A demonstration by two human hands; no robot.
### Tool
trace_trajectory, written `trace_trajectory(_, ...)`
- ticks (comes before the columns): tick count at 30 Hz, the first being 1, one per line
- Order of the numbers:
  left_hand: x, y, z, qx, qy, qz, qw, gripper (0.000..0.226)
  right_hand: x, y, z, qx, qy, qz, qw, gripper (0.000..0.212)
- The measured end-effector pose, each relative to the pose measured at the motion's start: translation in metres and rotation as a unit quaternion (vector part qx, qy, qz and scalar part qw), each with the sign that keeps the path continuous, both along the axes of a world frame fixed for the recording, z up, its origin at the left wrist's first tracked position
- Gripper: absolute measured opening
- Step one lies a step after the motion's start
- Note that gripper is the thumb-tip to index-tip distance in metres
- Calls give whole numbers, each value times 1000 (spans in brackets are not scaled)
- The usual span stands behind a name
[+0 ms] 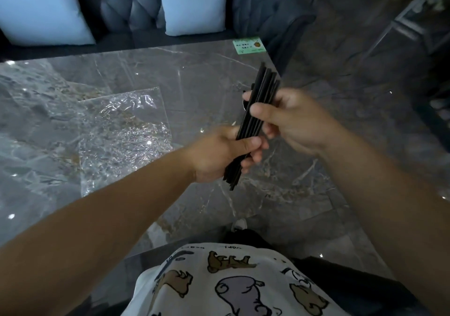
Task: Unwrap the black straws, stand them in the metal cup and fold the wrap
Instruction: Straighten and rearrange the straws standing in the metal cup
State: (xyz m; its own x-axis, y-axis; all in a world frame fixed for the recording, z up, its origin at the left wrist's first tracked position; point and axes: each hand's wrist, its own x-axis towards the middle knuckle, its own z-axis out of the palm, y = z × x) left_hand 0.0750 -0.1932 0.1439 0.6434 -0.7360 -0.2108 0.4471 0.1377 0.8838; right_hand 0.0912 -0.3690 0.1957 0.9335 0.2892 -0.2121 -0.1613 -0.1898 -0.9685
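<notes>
Both hands clamped on black straws (pixel 261 96): left hand (pixel 219 153) low, right hand (pixel 289 120) high, bundle tilted above worktop (pixel 207 72) near its right edge. Wrap (pixel 124 133) flat, well left.

Metal cup (pixel 244 101) almost wholly hidden behind black straws (pixel 255 120) and right hand (pixel 289 123); only rim sliver shows beside fingertips. Straw midsections covered by left hand (pixel 219 152) grip. Green label (pixel 248 45) beyond right hand: print too small to read.
</notes>
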Motion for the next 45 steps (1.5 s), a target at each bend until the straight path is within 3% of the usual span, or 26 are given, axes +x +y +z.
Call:
trace_trajectory(4,19,-21,3,29,-22,3,999,13,25,-16,4,-70,-68,-13,995,20)
trace_trajectory(9,60,-44,11,69,-67,1,995,15,54,-46,13,-61,-111,8,992,12)
trace_trajectory(13,88,-51,2,125,-113,23,985,25,79,-70,17,-33,-155,-59,986,10)
trace_trajectory(15,96,-45,-14,187,-146,73,969,23,89,-83,14,-48,-176,-102,978,11)
trace_trajectory(19,100,-32,-54,283,-121,212,928,5,105,-94,-7,-108,-194,-121,967,14)
trace_trajectory(23,97,-34,-77,330,-76,246,908,12,115,-84,-36,-166,-167,-87,968,16)
trace_trajectory(27,99,-47,-83,338,-23,247,908,6,121,-75,-54,-257,-94,12,962,14)
trace_trajectory(28,100,-50,-83,340,-15,237,910,14,122,-77,-57,-261,-83,20,961,19)
trace_trajectory(31,103,-57,-85,339,-8,217,916,48,120,-91,-61,-257,-87,-11,962,38)
trace_trajectory(33,106,-59,-86,336,-12,209,918,55,116,-102,-65,-269,-85,-31,959,48)
trace_trajectory(39,116,-63,-93,308,-16,187,933,58,93,-121,-91,-275,-109,-154,943,18)
trace_trajectory(43,126,-63,-98,305,-35,169,937,63,61,-109,-130,-268,-4,-130,955,53)
trace_trajectory(45,129,-64,-99,329,-71,149,930,57,62,-93,-140,-217,32,-111,969,59)
